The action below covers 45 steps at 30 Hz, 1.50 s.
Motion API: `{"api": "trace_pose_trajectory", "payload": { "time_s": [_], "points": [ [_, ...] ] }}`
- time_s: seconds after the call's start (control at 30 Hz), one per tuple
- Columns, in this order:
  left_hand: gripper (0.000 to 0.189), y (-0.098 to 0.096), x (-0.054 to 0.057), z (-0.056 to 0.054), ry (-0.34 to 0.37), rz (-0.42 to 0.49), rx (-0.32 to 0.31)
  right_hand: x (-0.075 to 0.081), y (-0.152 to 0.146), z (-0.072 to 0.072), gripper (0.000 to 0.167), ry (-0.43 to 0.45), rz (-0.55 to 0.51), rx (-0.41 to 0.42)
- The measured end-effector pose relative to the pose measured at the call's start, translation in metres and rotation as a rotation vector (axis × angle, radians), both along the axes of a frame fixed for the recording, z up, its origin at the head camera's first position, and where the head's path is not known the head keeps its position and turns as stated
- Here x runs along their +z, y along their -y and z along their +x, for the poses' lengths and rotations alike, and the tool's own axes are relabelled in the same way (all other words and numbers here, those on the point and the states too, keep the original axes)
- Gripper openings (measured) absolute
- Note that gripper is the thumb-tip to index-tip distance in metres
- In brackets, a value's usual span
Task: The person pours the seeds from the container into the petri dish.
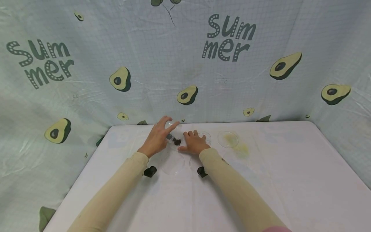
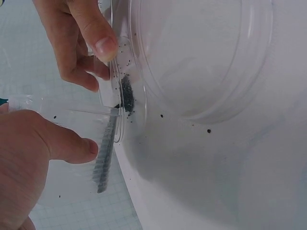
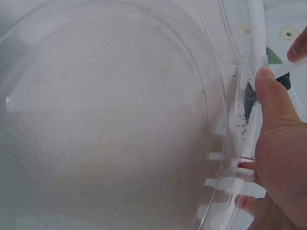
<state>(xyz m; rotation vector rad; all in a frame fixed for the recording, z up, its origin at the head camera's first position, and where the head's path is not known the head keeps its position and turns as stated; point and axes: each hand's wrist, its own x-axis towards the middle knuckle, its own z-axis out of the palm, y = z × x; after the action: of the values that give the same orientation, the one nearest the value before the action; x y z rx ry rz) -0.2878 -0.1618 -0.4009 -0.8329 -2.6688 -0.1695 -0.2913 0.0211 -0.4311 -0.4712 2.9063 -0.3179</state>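
Observation:
My left hand [image 1: 156, 137] grips a clear plastic bag [image 2: 62, 177], tipped over a shallow clear dish [image 2: 120, 132]. A dark strip of small grains [image 2: 104, 163] lies inside the bag, leading to its mouth. More dark grains form a pile [image 1: 177, 142] in the dish, with a few scattered around it. My right hand [image 1: 195, 143] rests at the dish's right side with its fingers spread; its thumb [image 3: 269, 91] touches the rim. Part of that dish is hidden behind the hands.
Other clear round dishes stand close by: one nearer me [image 1: 173, 163], one partly behind the right hand [image 1: 208, 137], and one farther right [image 1: 228, 139] by a yellowish patch. Loose grains dot the white table [image 1: 290, 174]. A printed curtain [image 1: 162, 58] hangs behind.

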Motion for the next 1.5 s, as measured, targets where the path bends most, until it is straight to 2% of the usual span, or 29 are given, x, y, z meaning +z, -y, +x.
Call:
{"api": "trace_pose_trajectory", "payload": {
  "time_s": [0.27,0.7,0.93,1.13,1.23,1.37,1.5],
  "points": [
    [0.085,0.001,0.0,0.0,-0.016,-0.019,0.0,0.002,0.001,0.002,0.081,-0.006,0.004,0.006],
    [0.086,0.002,0.0,0.001,-0.028,-0.032,0.007,-0.002,0.003,0.0,0.082,-0.019,0.008,0.004],
    [0.086,0.006,-0.002,-0.001,-0.036,0.01,0.017,-0.005,0.002,-0.001,0.08,-0.017,0.021,0.004],
    [0.088,0.014,-0.004,-0.001,0.01,0.083,0.05,-0.007,0.0,0.0,0.08,-0.021,0.003,-0.002],
    [0.088,0.019,-0.005,0.0,0.009,0.113,0.061,-0.006,0.0,0.001,0.079,-0.025,-0.013,-0.004],
    [0.087,0.024,-0.006,0.001,0.011,0.129,0.076,-0.004,-0.001,0.003,0.079,-0.031,-0.014,-0.005],
    [0.088,0.027,-0.006,0.003,0.045,0.147,0.098,-0.003,-0.001,0.005,0.078,-0.039,-0.018,0.0]
  ]
}}
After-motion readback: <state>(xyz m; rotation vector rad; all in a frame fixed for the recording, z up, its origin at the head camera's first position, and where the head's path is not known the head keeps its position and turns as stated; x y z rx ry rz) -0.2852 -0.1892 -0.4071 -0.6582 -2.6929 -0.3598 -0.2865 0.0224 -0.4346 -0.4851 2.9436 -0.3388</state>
